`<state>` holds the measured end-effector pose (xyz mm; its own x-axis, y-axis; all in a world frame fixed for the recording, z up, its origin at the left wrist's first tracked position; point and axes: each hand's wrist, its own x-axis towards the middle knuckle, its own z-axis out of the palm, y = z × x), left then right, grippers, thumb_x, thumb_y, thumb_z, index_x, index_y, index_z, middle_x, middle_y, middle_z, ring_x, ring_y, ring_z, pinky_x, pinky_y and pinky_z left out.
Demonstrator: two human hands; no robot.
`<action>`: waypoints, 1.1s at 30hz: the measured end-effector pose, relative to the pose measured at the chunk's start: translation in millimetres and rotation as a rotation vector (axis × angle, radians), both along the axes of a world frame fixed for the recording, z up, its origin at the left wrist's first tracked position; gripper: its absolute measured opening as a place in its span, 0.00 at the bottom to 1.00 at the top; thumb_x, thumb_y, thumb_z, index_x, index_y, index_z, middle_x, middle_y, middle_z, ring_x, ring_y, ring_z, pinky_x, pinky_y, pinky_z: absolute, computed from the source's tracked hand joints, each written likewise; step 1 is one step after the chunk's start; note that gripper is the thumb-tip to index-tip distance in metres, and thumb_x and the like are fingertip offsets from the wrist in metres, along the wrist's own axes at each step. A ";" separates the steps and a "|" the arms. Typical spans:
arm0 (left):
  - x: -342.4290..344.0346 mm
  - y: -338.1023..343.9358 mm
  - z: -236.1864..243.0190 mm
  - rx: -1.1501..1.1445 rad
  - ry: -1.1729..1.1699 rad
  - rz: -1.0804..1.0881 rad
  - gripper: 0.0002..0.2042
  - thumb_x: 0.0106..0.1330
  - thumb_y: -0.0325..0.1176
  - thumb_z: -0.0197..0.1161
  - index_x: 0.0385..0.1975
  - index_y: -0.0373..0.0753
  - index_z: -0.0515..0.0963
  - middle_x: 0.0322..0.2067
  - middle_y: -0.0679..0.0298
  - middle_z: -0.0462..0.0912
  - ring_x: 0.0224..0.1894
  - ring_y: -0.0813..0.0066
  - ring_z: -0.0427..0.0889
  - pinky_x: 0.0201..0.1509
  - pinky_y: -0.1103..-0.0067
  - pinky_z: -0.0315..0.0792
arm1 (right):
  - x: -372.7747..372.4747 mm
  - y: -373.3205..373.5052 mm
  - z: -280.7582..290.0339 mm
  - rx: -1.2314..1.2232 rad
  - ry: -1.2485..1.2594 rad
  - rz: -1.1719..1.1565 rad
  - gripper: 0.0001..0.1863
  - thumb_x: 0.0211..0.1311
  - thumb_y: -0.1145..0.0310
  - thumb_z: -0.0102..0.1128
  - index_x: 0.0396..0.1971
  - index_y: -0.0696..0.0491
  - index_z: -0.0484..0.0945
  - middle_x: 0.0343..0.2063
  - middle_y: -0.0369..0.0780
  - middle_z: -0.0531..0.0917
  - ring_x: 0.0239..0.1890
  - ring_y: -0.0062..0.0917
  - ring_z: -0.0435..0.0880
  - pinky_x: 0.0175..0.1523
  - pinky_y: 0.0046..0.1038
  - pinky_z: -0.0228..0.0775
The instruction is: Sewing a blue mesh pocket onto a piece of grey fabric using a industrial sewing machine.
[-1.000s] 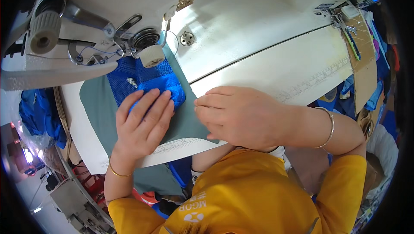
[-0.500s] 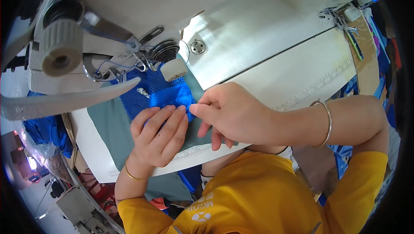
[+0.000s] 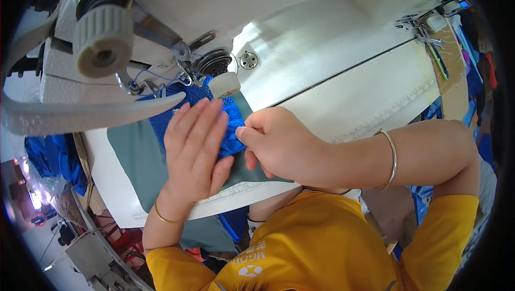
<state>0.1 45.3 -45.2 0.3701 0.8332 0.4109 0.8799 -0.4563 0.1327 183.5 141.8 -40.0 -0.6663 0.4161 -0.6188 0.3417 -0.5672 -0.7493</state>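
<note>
A piece of bright blue fabric (image 3: 230, 135), part mesh and part shiny, lies on a grey-green cloth (image 3: 137, 154) by the head of a sewing machine (image 3: 209, 65). My left hand (image 3: 196, 141) rests flat on the blue fabric, its fingers stretched out and covering much of it. At the fabric's right edge my right hand (image 3: 284, 141) pinches that edge between thumb and forefinger, the other fingers curled below. The presser foot and needle are mostly hidden behind the machine's parts and the blue mesh.
A curved pale lever (image 3: 96, 116) and a ribbed knob (image 3: 103, 41) stick out at the left. The white machine table (image 3: 375, 98) bears a printed ruler. Small tools (image 3: 437, 49) lie at the far right. Blue fabric in plastic (image 3: 53, 162) is piled at the left.
My left hand has slid forward and flattened, its fingers stretching out over the blue fabric. My right hand keeps its pinch at the edge, with only a slight shift. The view has shifted slightly.
</note>
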 end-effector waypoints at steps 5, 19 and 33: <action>-2.1 0.9 0.1 -0.085 0.057 0.095 0.22 0.68 0.44 0.60 0.56 0.37 0.84 0.52 0.56 0.83 0.55 0.57 0.78 0.68 0.57 0.63 | 1.7 0.7 5.8 0.071 -0.054 0.094 0.22 0.78 0.66 0.48 0.21 0.60 0.78 0.19 0.44 0.84 0.17 0.29 0.81 0.28 0.34 0.77; 4.6 8.8 3.4 -0.152 0.047 0.068 0.20 0.62 0.40 0.68 0.52 0.39 0.86 0.47 0.59 0.82 0.51 0.59 0.77 0.62 0.59 0.64 | 15.7 21.4 -15.5 0.809 0.014 0.426 0.15 0.73 0.64 0.58 0.25 0.56 0.76 0.23 0.40 0.83 0.19 0.28 0.79 0.25 0.32 0.71; -0.3 5.2 -8.3 -0.101 -0.058 0.035 0.21 0.58 0.37 0.72 0.50 0.34 0.84 0.45 0.58 0.81 0.50 0.58 0.78 0.57 0.59 0.70 | 43.4 30.6 -33.2 1.783 0.443 0.539 0.22 0.57 0.71 0.71 0.51 0.63 0.82 0.53 0.45 0.84 0.56 0.40 0.84 0.57 0.38 0.81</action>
